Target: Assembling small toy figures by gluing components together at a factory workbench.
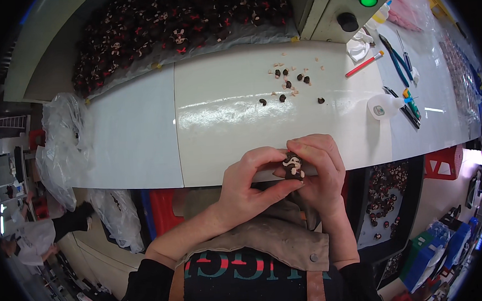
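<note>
A small dark brown and cream figurine is held upright between my two hands, over the near edge of the white table. My left hand has its thumb under the figurine's base and a finger at its upper left. My right hand closes on it from the right, fingertips near the top of its head. Beyond the hands lie several small dark brown pieces and tiny pinkish pieces.
A bin of dark figurines stands at the back. On the right are a red brush, blue-handled pliers and a white bottle. A plastic bag hangs left. A tray of figurines sits below, right.
</note>
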The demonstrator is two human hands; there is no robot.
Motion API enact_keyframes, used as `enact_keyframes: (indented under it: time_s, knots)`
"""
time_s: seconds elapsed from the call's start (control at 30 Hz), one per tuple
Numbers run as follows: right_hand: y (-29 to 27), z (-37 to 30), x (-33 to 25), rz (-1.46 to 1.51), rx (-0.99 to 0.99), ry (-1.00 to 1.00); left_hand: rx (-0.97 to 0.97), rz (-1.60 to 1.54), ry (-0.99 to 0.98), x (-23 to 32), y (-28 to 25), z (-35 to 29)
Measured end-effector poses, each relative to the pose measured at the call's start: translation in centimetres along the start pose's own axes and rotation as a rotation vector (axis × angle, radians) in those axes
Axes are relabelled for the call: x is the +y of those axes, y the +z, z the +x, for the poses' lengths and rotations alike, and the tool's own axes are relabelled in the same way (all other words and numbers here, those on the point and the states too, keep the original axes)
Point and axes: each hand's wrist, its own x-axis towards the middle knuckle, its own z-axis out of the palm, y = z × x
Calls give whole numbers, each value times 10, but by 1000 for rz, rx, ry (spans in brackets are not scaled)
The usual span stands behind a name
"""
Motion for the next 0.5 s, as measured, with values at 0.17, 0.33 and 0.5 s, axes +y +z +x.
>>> enact_keyframes:
  time_s: [0.17, 0.33, 0.5]
  knots:
    - [0, -2, 2, -16, -23, -1, 17, -5, -10, -1, 0, -2]
    - [1, -2, -1, -15, -23, 21, 16, -59, -8, -1, 0, 0]
    - [3, -2, -4, 67, 37, 115, 60, -113, -4, -4, 3, 0]
